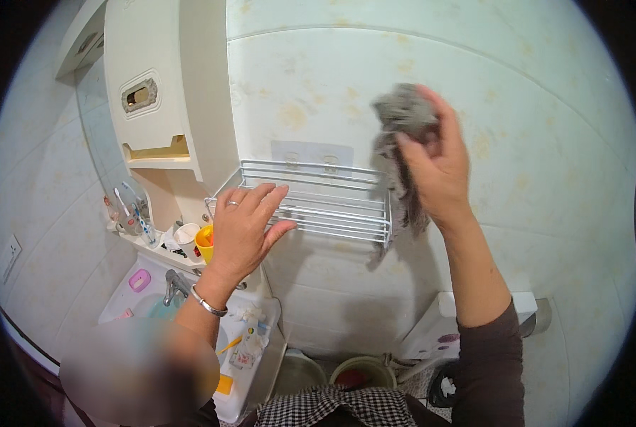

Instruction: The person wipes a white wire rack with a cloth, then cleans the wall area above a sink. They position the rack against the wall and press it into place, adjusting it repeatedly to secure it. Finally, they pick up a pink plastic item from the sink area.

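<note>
Gripping grey rag (pixel 402 135) (right hand (pixel 439 167)); left hand (pixel 245 228) on wire shelf (pixel 332 203).

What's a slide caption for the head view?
Left hand steadies a white wire wall rack while right hand holds a grey cloth against the tiled wall.

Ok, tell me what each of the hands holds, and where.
The right hand grips a grey rag by its bunched upper end. The left hand rests flat on the white wire shelf, holding nothing.
</note>
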`<move>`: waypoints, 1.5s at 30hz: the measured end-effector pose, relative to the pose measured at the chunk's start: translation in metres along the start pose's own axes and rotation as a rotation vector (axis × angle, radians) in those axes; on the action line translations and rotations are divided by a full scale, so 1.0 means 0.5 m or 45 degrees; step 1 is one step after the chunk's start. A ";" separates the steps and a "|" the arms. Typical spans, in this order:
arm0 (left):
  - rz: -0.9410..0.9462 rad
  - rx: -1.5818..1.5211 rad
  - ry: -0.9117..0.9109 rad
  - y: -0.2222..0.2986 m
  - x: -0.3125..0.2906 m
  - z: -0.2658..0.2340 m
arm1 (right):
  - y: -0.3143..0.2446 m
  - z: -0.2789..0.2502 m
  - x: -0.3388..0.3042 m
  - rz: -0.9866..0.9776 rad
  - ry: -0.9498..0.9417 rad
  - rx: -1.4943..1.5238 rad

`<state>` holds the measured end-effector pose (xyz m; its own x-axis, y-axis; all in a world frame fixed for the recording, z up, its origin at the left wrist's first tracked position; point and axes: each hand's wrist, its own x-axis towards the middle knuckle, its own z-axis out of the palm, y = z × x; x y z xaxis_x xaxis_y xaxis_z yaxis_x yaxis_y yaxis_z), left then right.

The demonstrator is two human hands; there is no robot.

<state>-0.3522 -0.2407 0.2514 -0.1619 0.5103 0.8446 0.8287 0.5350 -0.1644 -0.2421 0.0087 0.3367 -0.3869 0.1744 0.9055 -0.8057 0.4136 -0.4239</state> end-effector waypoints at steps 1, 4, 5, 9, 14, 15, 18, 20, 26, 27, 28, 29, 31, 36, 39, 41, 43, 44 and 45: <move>-0.013 -0.016 0.021 -0.002 -0.004 0.005 | 0.006 0.018 0.024 -0.182 -0.181 -0.235; -0.002 -0.021 0.091 0.001 -0.008 0.013 | 0.045 0.102 0.075 -0.691 -0.508 -0.475; 0.030 -0.015 0.128 0.004 -0.007 0.019 | 0.077 0.131 0.082 -0.670 -0.622 -0.388; 0.052 0.096 0.122 0.004 -0.015 0.048 | 0.163 0.208 0.072 -0.310 -1.169 -0.344; 0.001 0.171 0.096 -0.011 -0.023 0.061 | 0.209 0.173 0.060 -0.555 -1.512 -0.827; -0.021 0.185 0.073 -0.012 -0.023 0.060 | 0.202 0.164 0.064 -0.566 -1.551 -0.901; -0.046 0.210 0.047 -0.013 -0.017 0.060 | 0.153 0.114 0.081 -0.611 -1.681 -1.123; -0.014 0.226 0.086 -0.012 -0.017 0.057 | 0.112 0.069 0.086 -0.573 -1.727 -1.208; 0.021 0.233 0.054 0.007 -0.001 0.059 | 0.036 -0.100 0.075 -0.208 -1.569 -1.290; 0.028 0.223 0.038 0.015 0.002 0.059 | 0.031 -0.134 0.070 -0.178 -1.508 -1.303; 0.034 0.213 0.022 0.023 0.004 0.059 | 0.028 -0.155 0.062 -0.149 -1.448 -1.313; 0.039 0.198 0.013 0.030 0.009 0.061 | 0.030 -0.169 0.051 -0.156 -1.296 -1.250; 0.020 0.193 -0.038 0.028 0.020 0.056 | 0.038 -0.195 0.030 -0.150 -1.011 -1.142; 0.093 0.233 -0.027 -0.037 0.002 0.036 | 0.039 -0.169 0.072 -0.217 -0.284 -1.070; 0.012 0.248 -0.015 -0.060 -0.017 0.024 | 0.049 -0.141 0.100 -0.377 -0.041 -1.101; -0.021 0.257 -0.006 -0.064 -0.027 0.016 | 0.059 -0.159 0.137 -0.419 0.240 -1.029; -0.054 0.238 -0.052 -0.062 -0.024 0.011 | 0.059 -0.193 0.178 -0.417 0.512 -0.976; -0.074 0.224 -0.078 -0.059 -0.024 0.013 | 0.047 -0.196 0.190 -0.388 0.645 -0.954; -0.070 0.215 -0.061 -0.060 -0.025 0.015 | 0.038 -0.192 0.194 -0.432 0.722 -0.970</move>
<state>-0.3789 -0.2581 0.2421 -0.2331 0.5064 0.8302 0.7166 0.6666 -0.2054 -0.2519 0.1191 0.4185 0.2399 0.2585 0.9357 -0.2560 0.9466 -0.1959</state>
